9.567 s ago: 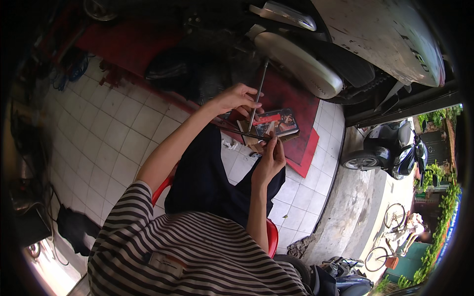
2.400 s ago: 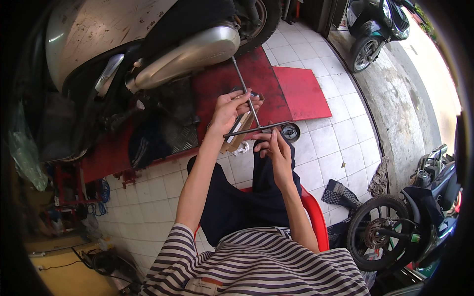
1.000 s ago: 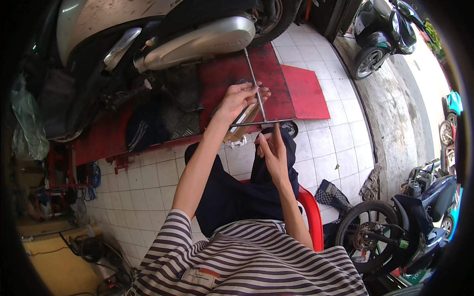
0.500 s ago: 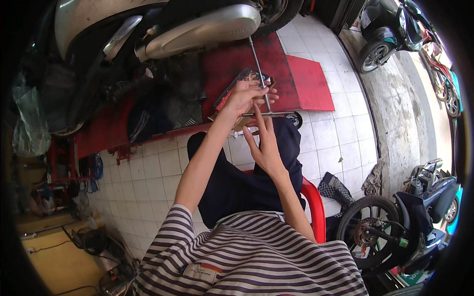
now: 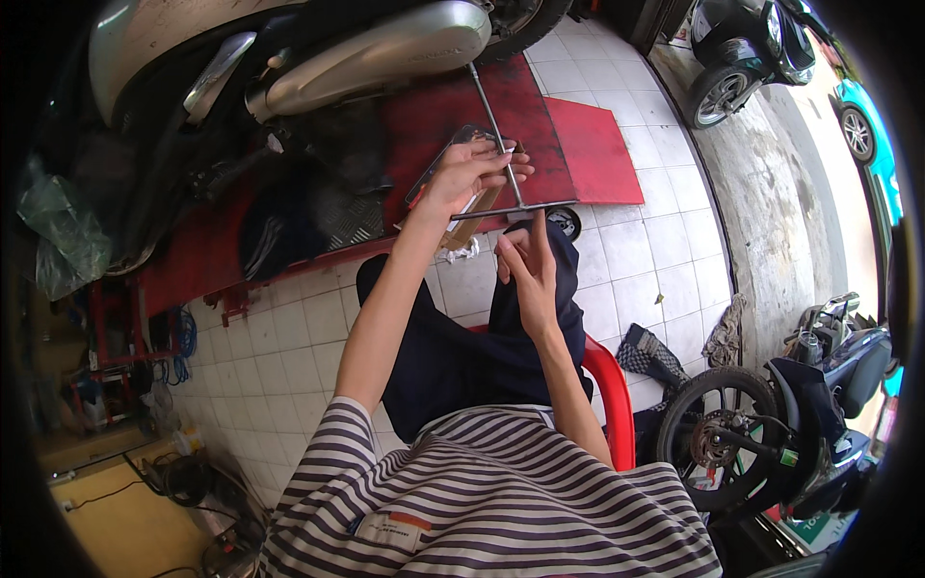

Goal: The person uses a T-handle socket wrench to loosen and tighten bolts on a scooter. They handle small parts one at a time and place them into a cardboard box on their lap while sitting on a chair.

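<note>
Metal T-wrench [image 5: 517,193] across left hand [image 5: 469,175]

Slanted grey metal T-handle wrench [image 5: 493,125]

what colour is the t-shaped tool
The T-shaped tool is metallic grey, seen best in the head view.

You sit on a red chair [image 5: 611,395] over a white tiled floor [image 5: 631,284], with a yellow panel [image 5: 111,525] at lower left and, to your right, grey concrete [image 5: 761,217] beside a bright street [image 5: 840,207].
</note>
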Tool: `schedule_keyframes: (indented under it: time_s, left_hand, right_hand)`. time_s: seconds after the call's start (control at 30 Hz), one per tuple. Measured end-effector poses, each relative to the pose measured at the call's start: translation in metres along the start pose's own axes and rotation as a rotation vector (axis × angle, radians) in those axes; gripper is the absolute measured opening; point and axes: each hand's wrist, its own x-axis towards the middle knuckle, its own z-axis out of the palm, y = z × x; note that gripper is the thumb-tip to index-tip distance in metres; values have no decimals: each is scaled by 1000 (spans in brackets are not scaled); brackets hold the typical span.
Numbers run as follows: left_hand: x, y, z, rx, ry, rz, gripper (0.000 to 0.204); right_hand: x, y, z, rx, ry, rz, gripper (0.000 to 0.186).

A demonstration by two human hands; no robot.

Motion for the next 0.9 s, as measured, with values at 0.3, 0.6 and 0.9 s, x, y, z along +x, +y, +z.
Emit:
schedule_keyframes:
  time_s: [0.3, 0.6, 0.9]
  left_hand:
    - [1, 6, 1, 51, -14, -12, 31]
    - [7, 1, 5, 17, 6, -30, 24]
    - [9, -3, 3, 7, 58, -7, 25]
  right_hand:
    - [4, -7, -8, 285, 133, -36, 74]
    - [-1, 4, 1, -398, -267, 80, 79]
    - [1, -8, -13, -205, 6, -49, 72]
